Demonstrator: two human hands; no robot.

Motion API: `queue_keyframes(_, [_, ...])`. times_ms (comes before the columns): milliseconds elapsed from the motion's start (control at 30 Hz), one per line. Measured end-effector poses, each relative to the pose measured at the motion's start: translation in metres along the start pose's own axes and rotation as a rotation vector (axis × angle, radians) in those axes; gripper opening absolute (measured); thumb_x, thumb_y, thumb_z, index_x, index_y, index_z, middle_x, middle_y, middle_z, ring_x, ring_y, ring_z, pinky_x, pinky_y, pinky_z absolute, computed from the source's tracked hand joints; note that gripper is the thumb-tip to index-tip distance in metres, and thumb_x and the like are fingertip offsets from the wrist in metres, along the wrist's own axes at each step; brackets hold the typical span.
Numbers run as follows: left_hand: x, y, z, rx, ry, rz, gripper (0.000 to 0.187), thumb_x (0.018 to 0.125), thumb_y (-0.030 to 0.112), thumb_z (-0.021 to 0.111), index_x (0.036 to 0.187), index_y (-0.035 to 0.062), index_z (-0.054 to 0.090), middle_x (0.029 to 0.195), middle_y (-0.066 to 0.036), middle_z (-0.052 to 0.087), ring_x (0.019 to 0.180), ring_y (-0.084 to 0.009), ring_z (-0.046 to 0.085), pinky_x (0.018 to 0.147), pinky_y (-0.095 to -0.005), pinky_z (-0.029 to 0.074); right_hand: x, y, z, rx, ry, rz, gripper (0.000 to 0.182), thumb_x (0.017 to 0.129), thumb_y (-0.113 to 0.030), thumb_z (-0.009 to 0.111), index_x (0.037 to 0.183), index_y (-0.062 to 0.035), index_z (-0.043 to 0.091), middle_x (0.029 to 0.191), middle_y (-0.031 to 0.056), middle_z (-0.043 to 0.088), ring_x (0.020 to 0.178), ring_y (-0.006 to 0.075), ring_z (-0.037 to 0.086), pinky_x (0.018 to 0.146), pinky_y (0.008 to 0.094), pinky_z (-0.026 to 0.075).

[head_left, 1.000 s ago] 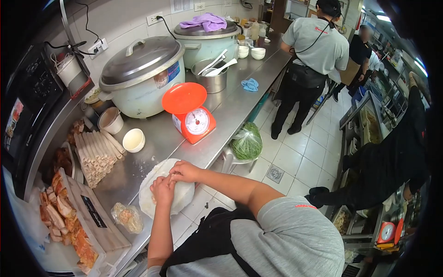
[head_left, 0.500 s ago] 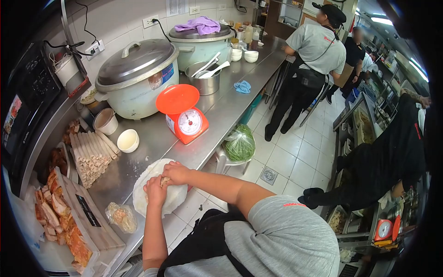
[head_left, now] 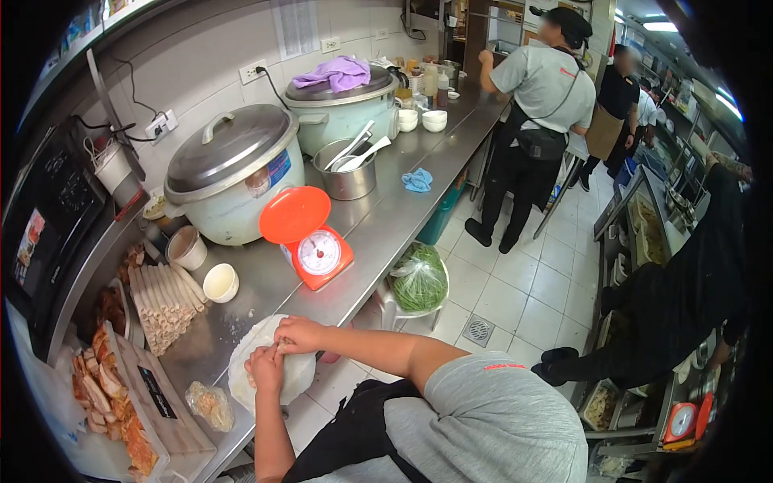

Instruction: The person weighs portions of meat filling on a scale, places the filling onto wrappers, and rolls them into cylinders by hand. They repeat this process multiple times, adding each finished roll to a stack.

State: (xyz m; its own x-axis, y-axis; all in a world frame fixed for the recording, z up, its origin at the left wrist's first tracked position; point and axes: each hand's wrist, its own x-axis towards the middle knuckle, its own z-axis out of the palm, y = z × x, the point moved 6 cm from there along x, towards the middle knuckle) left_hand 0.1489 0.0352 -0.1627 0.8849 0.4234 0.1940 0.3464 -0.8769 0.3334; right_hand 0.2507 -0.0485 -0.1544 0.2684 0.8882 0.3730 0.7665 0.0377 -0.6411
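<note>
Round white sheet lies under both hands at the counter's near edge, its outer part reaching past that edge. Over it, the right hand has its fingertips pressed together on a small light-brown morsel. The left hand is just beside it, fingers bent down toward the sheet; whether they pinch anything, I cannot tell. To the left of the grip, a knotted clear plastic bag with pale orange contents rests on the steel counter, and farther left stands a bin of cooked meat slices. Beyond the grip and to the left is a stack of pale rolls, with a cream-coloured bowl near its end. Almost straight beyond the grip stands a red scale with its round pan on top; behind that are a big lidded cooker and a steel pot holding white utensils. Well to the right of the grip, below counter height, a bag of greens sits on a white stool.
</note>
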Motion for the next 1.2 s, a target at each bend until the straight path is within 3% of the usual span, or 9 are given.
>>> queue_keyframes(467, [0.016, 0.019, 0.001, 0.151, -0.071, 0.036, 0.031, 0.073, 0.031, 0.06, 0.1, 0.0153, 0.065, 0.087, -0.009, 0.056, 0.086, -0.0247, 0.051, 0.078, -0.0417, 0.031, -0.079, 0.04, -0.088, 0.176, 0.046, 0.247, 0.025, 0.076, -0.016, 0.058, 0.097, -0.0025, 0.055, 0.082, 0.0107, 0.056, 0.071, 0.021, 0.056, 0.066, 0.0323, 0.046])
queue_keyframes(733, [0.029, 0.021, 0.01, 0.111, -0.102, 0.15, 0.04, 0.061, 0.03, 0.07, 0.097, 0.0134, 0.065, 0.088, -0.009, 0.057, 0.088, -0.0256, 0.051, 0.08, -0.041, 0.033, -0.106, 0.051, -0.114, 0.12, 0.092, 0.322, 0.025, 0.076, -0.016, 0.057, 0.097, -0.0023, 0.055, 0.082, 0.0093, 0.056, 0.072, 0.0198, 0.056, 0.066, 0.031, 0.046])
queue_keyframes(900, [0.03, 0.023, 0.014, 0.033, -0.07, 0.172, 0.038, 0.062, 0.03, 0.07, 0.096, 0.0129, 0.065, 0.087, -0.009, 0.058, 0.087, -0.0259, 0.052, 0.078, -0.0412, 0.035, -0.095, 0.054, -0.104, 0.15, 0.055, 0.415, 0.025, 0.076, -0.017, 0.057, 0.095, -0.0017, 0.056, 0.082, 0.0107, 0.059, 0.074, 0.0199, 0.057, 0.067, 0.0317, 0.046])
queue_keyframes(1067, [0.02, 0.02, 0.003, -0.051, -0.023, 0.154, 0.041, 0.061, 0.032, 0.07, 0.096, 0.0108, 0.065, 0.091, -0.01, 0.059, 0.091, -0.0267, 0.053, 0.079, -0.0422, 0.035, -0.055, 0.018, -0.067, 0.092, 0.017, 0.304, 0.023, 0.074, -0.018, 0.06, 0.093, -0.0051, 0.057, 0.081, 0.0097, 0.057, 0.075, 0.0225, 0.057, 0.067, 0.0328, 0.046])
queue_keyframes(1200, [0.019, 0.006, 0.004, -0.116, -0.092, 0.12, 0.032, 0.068, 0.029, 0.064, 0.095, 0.0105, 0.065, 0.093, -0.01, 0.059, 0.09, -0.0281, 0.053, 0.078, -0.0435, 0.036, -0.024, -0.009, -0.026, -0.094, 0.065, 0.138, 0.019, 0.071, -0.018, 0.062, 0.088, -0.0091, 0.059, 0.08, 0.0087, 0.056, 0.076, 0.0264, 0.056, 0.069, 0.0362, 0.045])
